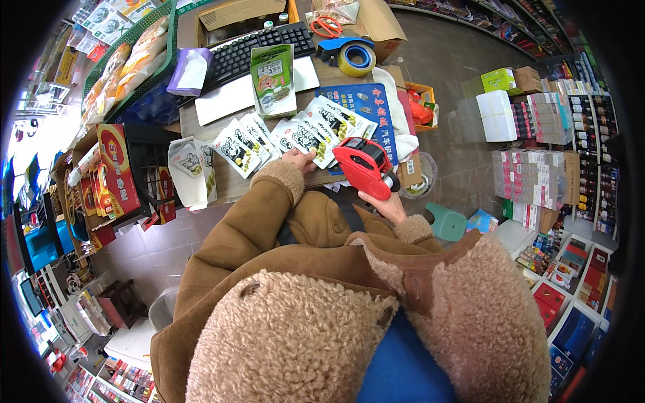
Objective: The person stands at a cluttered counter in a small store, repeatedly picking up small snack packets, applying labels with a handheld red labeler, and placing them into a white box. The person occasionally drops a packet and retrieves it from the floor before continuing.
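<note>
My right hand (385,205) grips a red price label gun (362,169) above the table's front edge. My left hand (301,160) rests its fingers on the lower edge of a white snack pouch (306,139) with black lettering and green pictures. More of these pouches overlap in a fan to the right (340,117), under and beyond the label gun. Another fanned group of pouches (245,143) lies left of my hand. Behind them stands an opened green display box (273,80). An open white carton (192,171) with a similar pouch inside sits at the table's left edge.
A black keyboard (252,53), purple tissue pack (189,71), blue tape dispenser (347,52) and red scissors (326,26) lie at the back. A blue printed mat (375,103) is on the right. Left are a green basket (171,30) and a red snack carton (118,171). A green stool (446,221) stands on the floor.
</note>
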Demonstrator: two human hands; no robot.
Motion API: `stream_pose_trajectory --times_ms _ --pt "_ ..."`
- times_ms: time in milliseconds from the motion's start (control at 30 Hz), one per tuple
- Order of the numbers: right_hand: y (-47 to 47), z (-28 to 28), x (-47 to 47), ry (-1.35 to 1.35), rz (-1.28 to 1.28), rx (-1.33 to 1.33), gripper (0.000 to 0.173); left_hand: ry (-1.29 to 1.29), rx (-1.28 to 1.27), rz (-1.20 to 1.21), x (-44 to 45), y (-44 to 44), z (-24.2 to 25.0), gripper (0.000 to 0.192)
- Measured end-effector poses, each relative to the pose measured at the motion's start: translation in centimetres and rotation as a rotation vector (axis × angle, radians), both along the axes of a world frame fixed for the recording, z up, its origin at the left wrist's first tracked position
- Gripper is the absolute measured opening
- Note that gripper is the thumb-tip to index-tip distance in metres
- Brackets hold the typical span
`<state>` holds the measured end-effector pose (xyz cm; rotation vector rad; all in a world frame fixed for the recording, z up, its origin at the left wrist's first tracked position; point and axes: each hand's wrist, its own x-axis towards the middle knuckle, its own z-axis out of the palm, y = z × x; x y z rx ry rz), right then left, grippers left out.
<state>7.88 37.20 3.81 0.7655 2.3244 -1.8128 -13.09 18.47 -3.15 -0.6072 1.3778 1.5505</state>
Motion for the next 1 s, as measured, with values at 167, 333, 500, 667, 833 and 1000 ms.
stream_pose_trajectory --times_ms 167,333,500,667,833,1000 --pt "-0.2 2.2 -0.5 -0.057 -0.019 0.050 0.041 0.163 0.205 0.052 1.3 0.2 1.6 0.019" --pt "-0.4 3.5 -1.7 0.047 0.020 0.051 0.040 0.268 0.425 0.120 2.1 0.3 4.6 0.027" --pt "0.3 4.1 -1.6 0.090 0.032 0.177 0.038 0.291 0.620 0.205 1.6 -0.4 6.8 0.033" --pt "0.5 4.4 -0.9 0.096 -0.009 0.166 0.036 0.323 0.589 0.181 1.2 -0.7 7.8 0.036" --pt "0.5 5.2 -1.2 -0.060 -0.136 0.086 0.039 0.351 0.566 0.194 0.8 -1.2 8.6 0.037" --pt "0.8 7.0 -4.9 0.266 -0.039 -0.168 0.027 0.341 0.568 0.092 1.1 -2.6 9.6 0.036"
